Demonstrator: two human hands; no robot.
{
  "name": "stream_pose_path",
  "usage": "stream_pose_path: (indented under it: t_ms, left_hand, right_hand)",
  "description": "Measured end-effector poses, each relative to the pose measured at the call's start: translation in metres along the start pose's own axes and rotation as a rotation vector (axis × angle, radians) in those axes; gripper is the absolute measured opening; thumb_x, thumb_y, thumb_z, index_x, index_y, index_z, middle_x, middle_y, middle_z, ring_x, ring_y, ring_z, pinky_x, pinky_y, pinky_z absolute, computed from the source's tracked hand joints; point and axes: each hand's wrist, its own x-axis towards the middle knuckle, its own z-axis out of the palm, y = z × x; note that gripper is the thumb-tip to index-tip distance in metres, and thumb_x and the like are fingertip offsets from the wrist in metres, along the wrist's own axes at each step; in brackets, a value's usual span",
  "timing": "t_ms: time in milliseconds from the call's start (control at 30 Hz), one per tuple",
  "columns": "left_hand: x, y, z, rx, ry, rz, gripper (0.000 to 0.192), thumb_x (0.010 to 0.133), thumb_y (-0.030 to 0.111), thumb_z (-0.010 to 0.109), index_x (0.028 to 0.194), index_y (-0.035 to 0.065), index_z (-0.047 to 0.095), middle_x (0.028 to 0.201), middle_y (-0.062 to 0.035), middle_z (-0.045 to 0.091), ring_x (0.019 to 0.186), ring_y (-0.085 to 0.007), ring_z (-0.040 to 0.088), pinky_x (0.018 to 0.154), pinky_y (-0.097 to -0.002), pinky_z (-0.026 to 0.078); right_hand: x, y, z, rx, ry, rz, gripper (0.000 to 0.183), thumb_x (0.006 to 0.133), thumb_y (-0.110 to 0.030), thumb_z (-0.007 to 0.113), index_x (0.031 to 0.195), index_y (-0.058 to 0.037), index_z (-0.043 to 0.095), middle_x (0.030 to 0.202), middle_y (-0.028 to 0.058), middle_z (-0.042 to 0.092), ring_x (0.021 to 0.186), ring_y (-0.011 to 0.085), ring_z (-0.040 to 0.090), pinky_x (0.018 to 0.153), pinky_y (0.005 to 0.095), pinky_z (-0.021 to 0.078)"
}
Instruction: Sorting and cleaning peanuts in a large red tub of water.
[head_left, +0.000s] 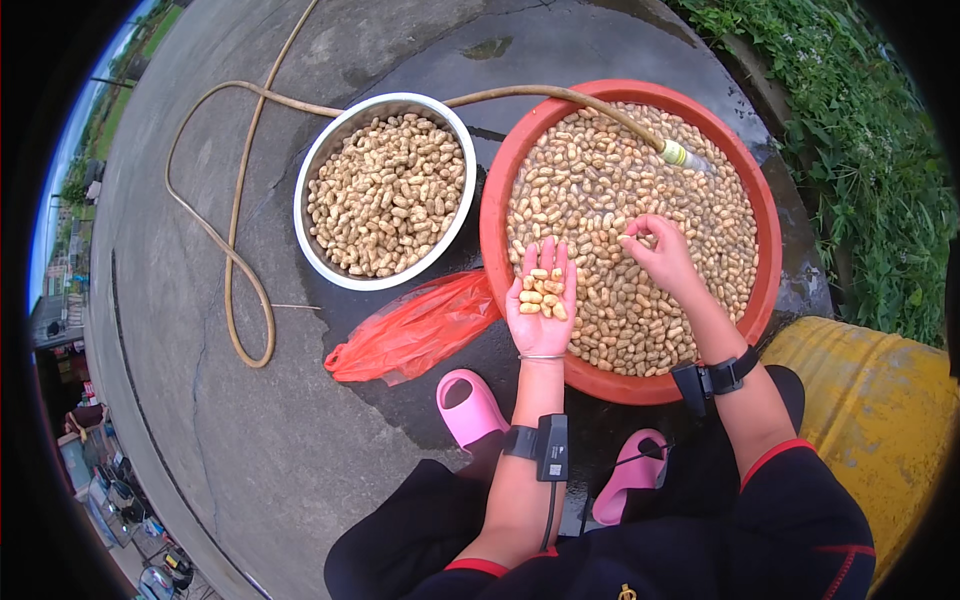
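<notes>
My left hand (541, 300) lies palm up at the near left rim of a round red plastic tub (498, 217), with several unshelled peanuts (543, 289) resting on the palm and fingers. To its right, my right hand (657, 251) pinches a peanut (624, 238) between thumb and fingertips above the tub. Peanuts in water fill the tub. The end of a tan hose (600, 105) reaches over the far rim and has a pale, greenish fitting (679, 154) at the water. Left of the tub stands a metal basin (304, 225) heaped with peanuts.
A red plastic bag (416, 330) lies on the concrete between basin and tub. The hose loops over the ground at the left. A yellow drum (862, 405) is at the lower right, green plants (870, 165) at the upper right. Both feet wear pink slippers (471, 409).
</notes>
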Motion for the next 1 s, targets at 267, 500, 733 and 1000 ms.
stream_pose_path:
  t_ms: [267, 500, 733, 1000]
  left_hand:
    - [-0.005, -0.026, -0.016, 0.125, 0.064, -0.163, 0.044, 0.089, 0.022, 0.03, 0.129, 0.005, 0.036, 0.134, -0.0144, 0.036, 0.125, -0.0295, 0.033, 0.103, -0.0427, 0.03]
    - [-0.005, -0.03, -0.008, 0.092, 0.073, -0.17, 0.043, 0.088, 0.022, 0.033, 0.127, 0.0063, 0.039, 0.131, -0.0144, 0.04, 0.126, -0.0291, 0.031, 0.106, -0.043, 0.024]
    - [-0.003, 0.009, 0.005, 0.023, -0.045, 0.041, 0.044, 0.086, 0.019, 0.035, 0.128, 0.0064, 0.039, 0.137, -0.0107, 0.034, 0.129, -0.0282, 0.027, 0.108, -0.0429, 0.02]
    - [-0.006, 0.038, 0.026, -0.038, -0.16, 0.202, 0.046, 0.085, 0.019, 0.037, 0.13, 0.0085, 0.037, 0.139, -0.0104, 0.03, 0.13, -0.0282, 0.024, 0.108, -0.0448, 0.019]
  right_hand:
    - [-0.031, -0.053, -0.006, -0.058, -0.058, -0.341, 0.015, 0.07, -0.018, 0.067, 0.082, -0.0093, 0.063, 0.091, 0.007, 0.057, 0.092, 0.0249, 0.052, 0.082, 0.0352, 0.0399]
    - [-0.018, -0.034, -0.011, 0.176, -0.038, -0.041, 0.017, 0.073, -0.012, 0.063, 0.09, -0.0095, 0.064, 0.089, 0.0073, 0.059, 0.083, 0.0234, 0.056, 0.074, 0.0335, 0.0443]
    - [0.057, 0.011, 0.03, -0.292, 0.021, -0.14, 0.017, 0.075, -0.007, 0.057, 0.092, -0.011, 0.062, 0.092, 0.0092, 0.061, 0.083, 0.0257, 0.055, 0.075, 0.0364, 0.0451]
    - [0.064, 0.014, 0.042, -0.389, -0.043, -0.028, 0.017, 0.077, -0.009, 0.057, 0.094, -0.0118, 0.061, 0.082, 0.0094, 0.061, 0.08, 0.0257, 0.056, 0.073, 0.0357, 0.0453]
